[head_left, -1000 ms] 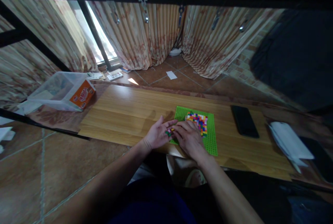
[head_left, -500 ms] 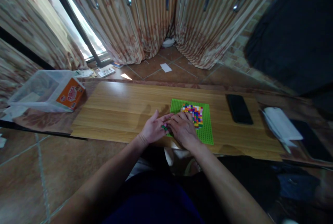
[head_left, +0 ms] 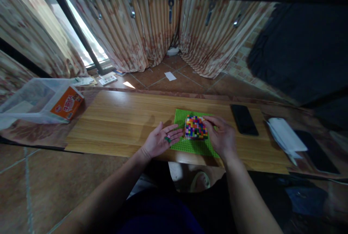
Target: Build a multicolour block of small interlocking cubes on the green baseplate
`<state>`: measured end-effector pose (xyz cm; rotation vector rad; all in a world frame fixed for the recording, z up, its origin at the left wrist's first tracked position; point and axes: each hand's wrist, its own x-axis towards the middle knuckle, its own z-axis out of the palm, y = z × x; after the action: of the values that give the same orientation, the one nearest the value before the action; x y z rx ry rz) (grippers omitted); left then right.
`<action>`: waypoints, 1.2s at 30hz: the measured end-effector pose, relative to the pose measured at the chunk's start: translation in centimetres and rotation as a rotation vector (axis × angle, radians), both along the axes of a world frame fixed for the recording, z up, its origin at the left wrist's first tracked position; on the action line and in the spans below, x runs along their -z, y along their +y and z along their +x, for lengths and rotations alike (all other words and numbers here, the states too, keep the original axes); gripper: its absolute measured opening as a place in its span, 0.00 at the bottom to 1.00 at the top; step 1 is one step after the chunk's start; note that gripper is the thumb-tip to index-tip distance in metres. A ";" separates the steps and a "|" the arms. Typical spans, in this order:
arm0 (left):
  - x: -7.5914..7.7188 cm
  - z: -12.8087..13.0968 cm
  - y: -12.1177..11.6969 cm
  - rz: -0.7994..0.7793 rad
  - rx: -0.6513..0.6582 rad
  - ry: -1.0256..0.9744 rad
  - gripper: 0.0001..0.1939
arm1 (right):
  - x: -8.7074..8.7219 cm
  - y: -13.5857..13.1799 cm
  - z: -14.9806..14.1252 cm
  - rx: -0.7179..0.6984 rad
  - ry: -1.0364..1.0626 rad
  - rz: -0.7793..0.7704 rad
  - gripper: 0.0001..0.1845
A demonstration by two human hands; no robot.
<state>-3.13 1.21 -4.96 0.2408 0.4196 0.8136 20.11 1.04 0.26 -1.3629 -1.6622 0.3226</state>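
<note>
My left hand (head_left: 160, 140) is held palm up with its fingers stretched out, just left of the brick build. Several small building bricks (head_left: 168, 139), green and pink, lie loose on its fingers and palm. My right hand (head_left: 221, 134) reaches to the upper right corner of the multicoloured brick block (head_left: 195, 129), thumb and fingertips pinched together there. What is between those fingertips is too small to make out. Under the block lies a bright green studded baseplate (head_left: 179, 118), partly covered by both hands.
The baseplate is on a wooden tabletop (head_left: 130, 118). To the right are a black phone (head_left: 244, 119), a white packet (head_left: 285, 134) and a dark flat device (head_left: 317, 150). A clear plastic bin (head_left: 35, 100) with an orange label stands at the left. Metal clips (head_left: 170, 9) hang from a bar ahead.
My right hand has left my left palm and moved right to the block's upper right corner, uncovering more of the block. The whole view has shifted slightly.
</note>
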 end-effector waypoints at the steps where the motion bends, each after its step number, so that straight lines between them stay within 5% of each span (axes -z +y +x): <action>1: 0.0 0.0 0.0 -0.002 -0.006 0.003 0.30 | 0.0 0.1 0.7 0.045 0.041 -0.024 0.11; 6: -0.2 0.0 -0.1 -0.010 -0.024 0.029 0.29 | 0.6 0.3 1.9 0.165 0.150 -0.136 0.14; 20: -0.2 0.1 -0.1 0.004 -0.018 0.034 0.28 | 4.4 2.3 1.7 0.088 0.311 -0.208 0.13; 36: 0.2 0.1 -0.1 0.019 -0.005 0.029 0.27 | 4.1 2.3 1.0 0.064 0.518 -0.329 0.20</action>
<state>-2.99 1.15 -5.19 0.2692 0.4400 0.8195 21.06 3.35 -3.84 -1.4133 -1.1636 0.8636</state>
